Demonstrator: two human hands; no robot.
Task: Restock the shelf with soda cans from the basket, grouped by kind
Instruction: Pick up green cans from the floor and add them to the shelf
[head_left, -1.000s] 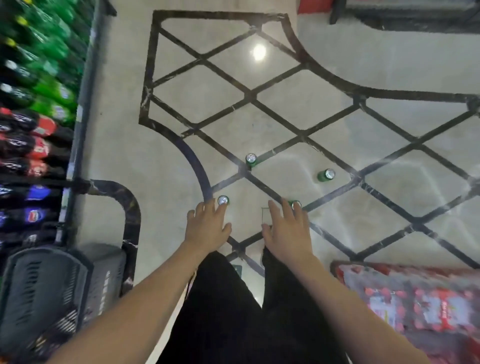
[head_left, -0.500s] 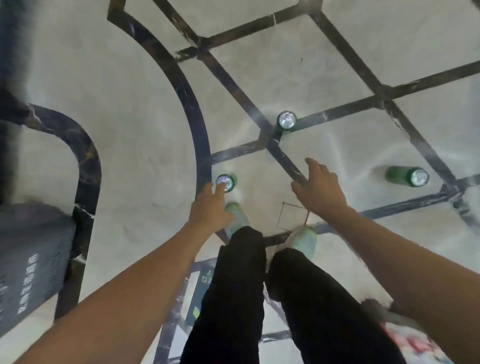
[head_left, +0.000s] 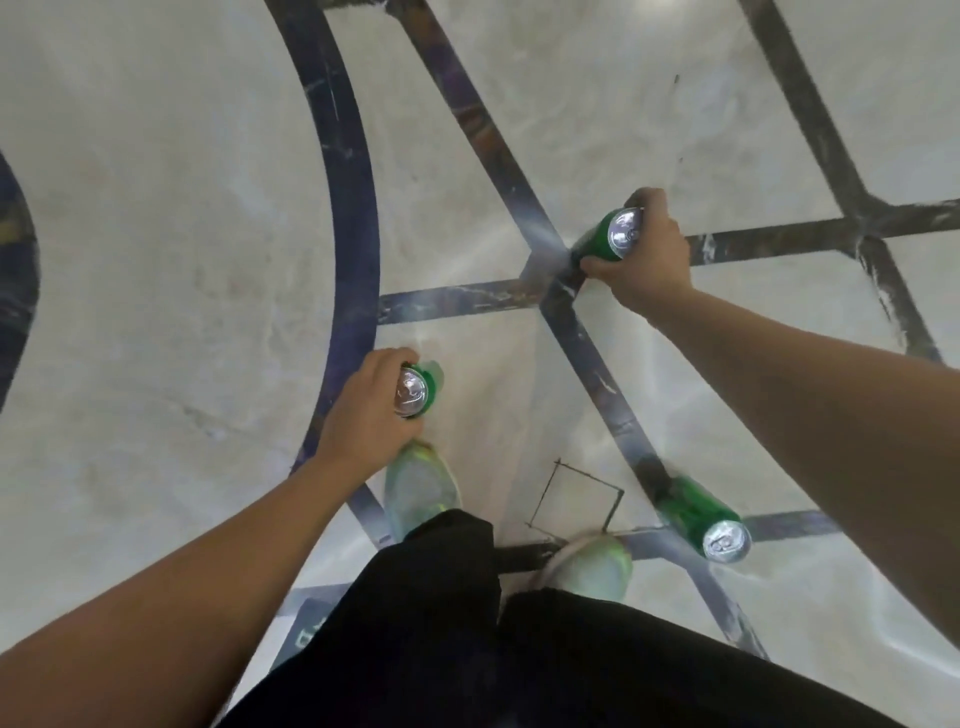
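Observation:
Three green soda cans stand on the marble floor below me. My left hand (head_left: 363, 415) grips one green can (head_left: 418, 389) just ahead of my left shoe. My right hand (head_left: 644, 254) grips a second green can (head_left: 613, 236) farther out, where the dark floor lines cross. A third green can (head_left: 706, 519) stands free on the floor beside my right shoe, under my right forearm. The basket and the shelf are out of view.
My two pale green shoes (head_left: 421, 488) and black trousers (head_left: 467, 623) fill the bottom of the view. The floor is light marble with dark inlaid bands (head_left: 353, 208) curving and crossing.
The view has dropped closer to the floor. My left hand has closed round the near can and my right hand has reached forward and closed round the far can.

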